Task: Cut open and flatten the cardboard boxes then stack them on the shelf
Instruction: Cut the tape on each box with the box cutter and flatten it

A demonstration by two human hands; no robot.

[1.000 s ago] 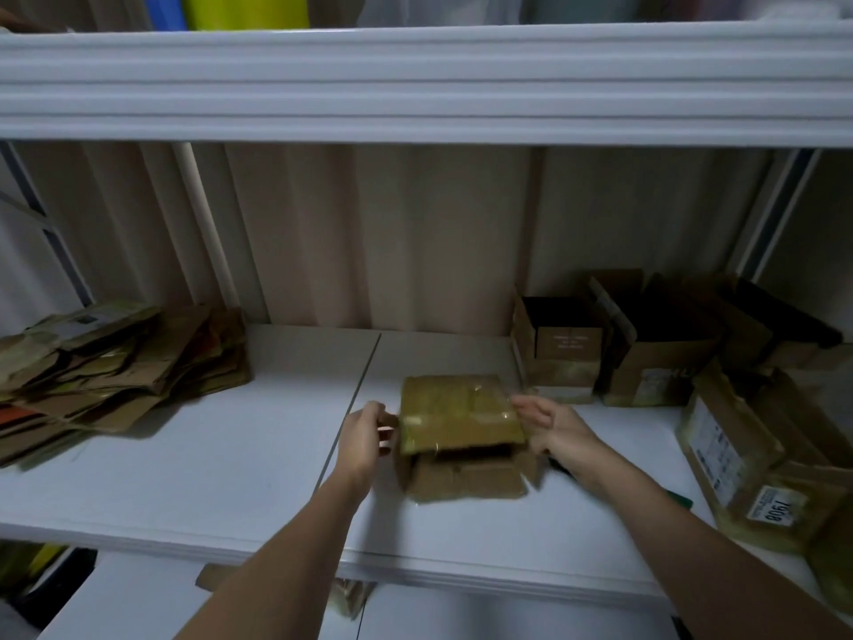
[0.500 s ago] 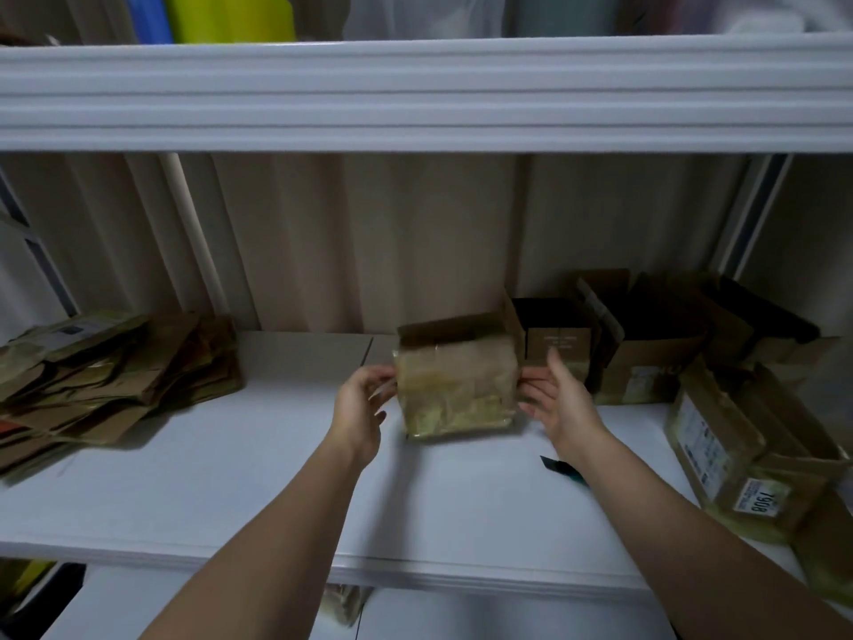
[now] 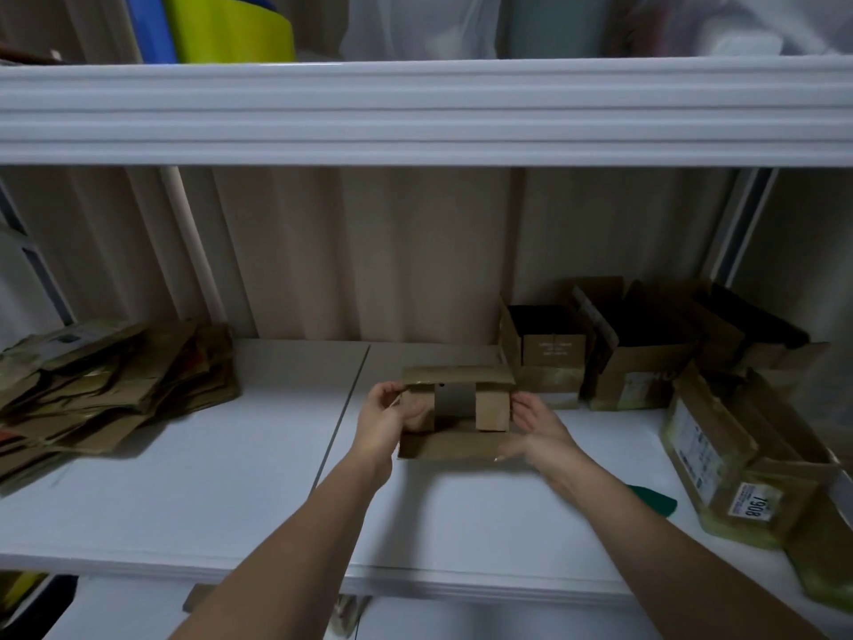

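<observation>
A: Where does the small cardboard box [image 3: 457, 413] sit?

B: Mid-shelf [image 3: 231, 491], held just above the white board, its open end toward the camera; top and bottom flaps spread, two side flaps standing inside.

A: Left hand [image 3: 385, 420]?

B: On the box's left side, fingers curled round the left edge, thumb at the top flap. Grasping the box.

A: Right hand [image 3: 537, 429]?

B: Against the box's right side, palm inward, fingers fairly straight along the wall. Pressing, not clenched.

A: Other items relative to the box?

B: Stack of flattened cardboard [image 3: 111, 390] well to its left on the same shelf. Open boxes [image 3: 600, 358] just behind and to its right. A labelled box [image 3: 734, 459] further right, nearer the shelf's front edge. A green object [image 3: 653, 498] lies between that and the right forearm; cannot identify it.
</observation>
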